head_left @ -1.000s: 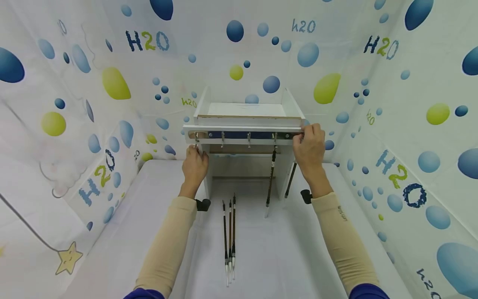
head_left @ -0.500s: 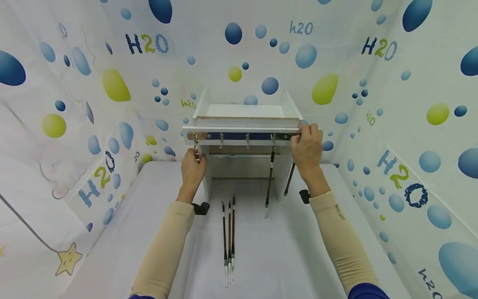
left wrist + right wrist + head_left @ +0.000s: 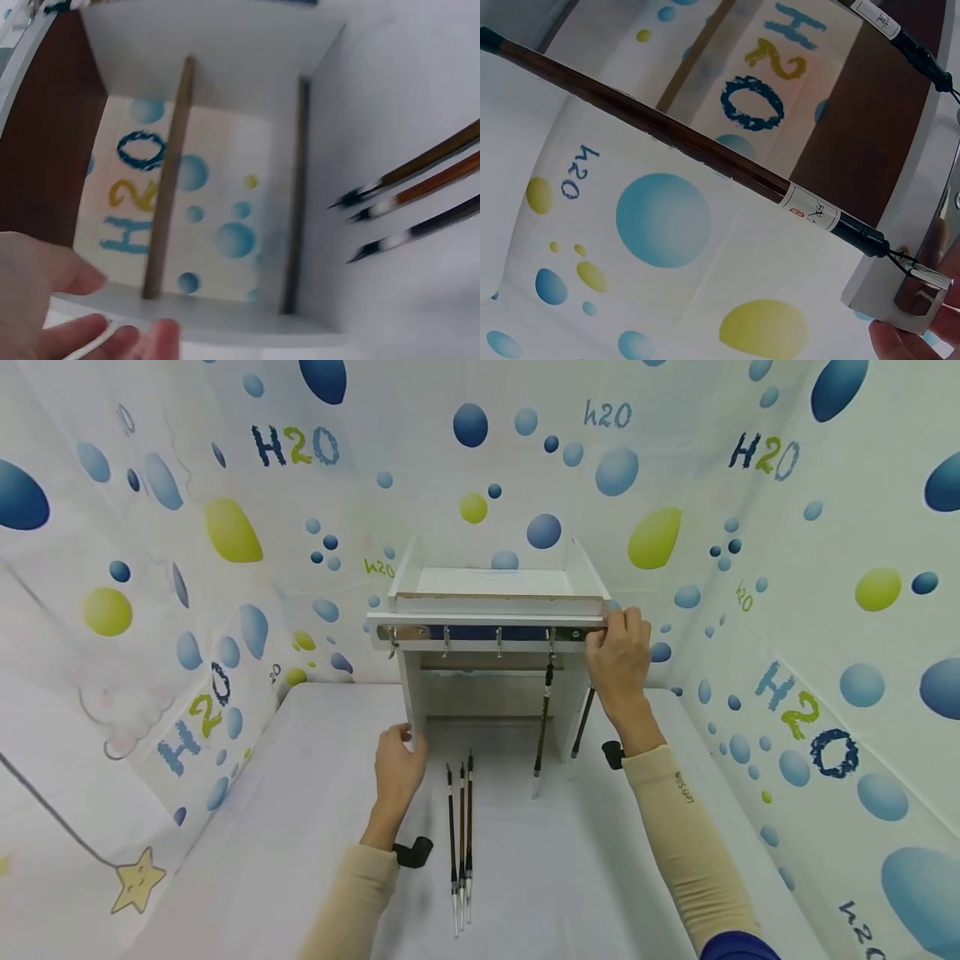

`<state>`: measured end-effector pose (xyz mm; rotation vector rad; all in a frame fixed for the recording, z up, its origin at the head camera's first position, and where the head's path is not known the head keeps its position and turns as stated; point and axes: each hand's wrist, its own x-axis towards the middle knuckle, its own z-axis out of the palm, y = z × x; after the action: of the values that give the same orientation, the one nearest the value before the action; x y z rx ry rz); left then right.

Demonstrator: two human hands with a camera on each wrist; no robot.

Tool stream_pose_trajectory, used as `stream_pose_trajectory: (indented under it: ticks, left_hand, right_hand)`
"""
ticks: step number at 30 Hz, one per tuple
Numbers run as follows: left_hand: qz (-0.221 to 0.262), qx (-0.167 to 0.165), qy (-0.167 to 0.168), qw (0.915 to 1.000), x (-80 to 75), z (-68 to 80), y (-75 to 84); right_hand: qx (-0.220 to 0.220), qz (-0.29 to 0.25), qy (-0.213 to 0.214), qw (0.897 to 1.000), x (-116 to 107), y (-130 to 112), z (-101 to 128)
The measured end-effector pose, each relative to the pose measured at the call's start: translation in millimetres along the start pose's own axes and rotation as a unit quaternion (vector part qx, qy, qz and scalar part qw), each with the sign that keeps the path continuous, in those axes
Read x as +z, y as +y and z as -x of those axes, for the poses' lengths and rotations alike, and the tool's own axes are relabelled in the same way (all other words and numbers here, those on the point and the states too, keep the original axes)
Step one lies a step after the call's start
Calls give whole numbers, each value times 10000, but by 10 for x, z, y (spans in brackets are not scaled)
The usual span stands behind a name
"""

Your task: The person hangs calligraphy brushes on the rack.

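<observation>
In the head view, a white shelf (image 3: 491, 607) carries a row of metal hooks on a hook rail (image 3: 472, 633) along its front. One calligraphy brush (image 3: 543, 718) hangs from a hook right of the middle. Another calligraphy brush (image 3: 652, 127) hangs by its cord from the end hook, beside my right hand (image 3: 621, 664). That hand grips the rail's right end, fingers (image 3: 891, 342) at the corner. My left hand (image 3: 400, 768) is low by the shelf's left side panel, holding nothing, its fingers (image 3: 166, 341) loosely bent. The leftmost hook (image 3: 392, 643) is bare.
Several calligraphy brushes (image 3: 462, 835) lie side by side on the white table (image 3: 315, 760), clear-capped ends toward me, just right of my left hand. Behind and at both sides hang white wall sheets (image 3: 420, 435) with printed bubbles.
My left hand has left the leftmost hook and come down toward the table and the lying brushes. My right hand stays at the rail's right end.
</observation>
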<state>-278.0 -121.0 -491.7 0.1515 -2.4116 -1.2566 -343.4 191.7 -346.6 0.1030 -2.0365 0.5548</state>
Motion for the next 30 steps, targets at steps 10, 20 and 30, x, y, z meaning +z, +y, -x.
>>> stream_pose_trajectory:
  ticks: [10,20,30]
  left_hand:
    - [-391,-416,-974,9936,306,608,-244]
    - [-697,-473,-1363,9871,453,882,-347]
    - [-710,-386,-1453,9861,525,976,-415]
  right_hand:
    - [-51,6,157,9999,-26,-14,-37]
    - [-118,20,154,9998,-31,-9,-27]
    - [-71,-3,169,9998,2,-7,4]
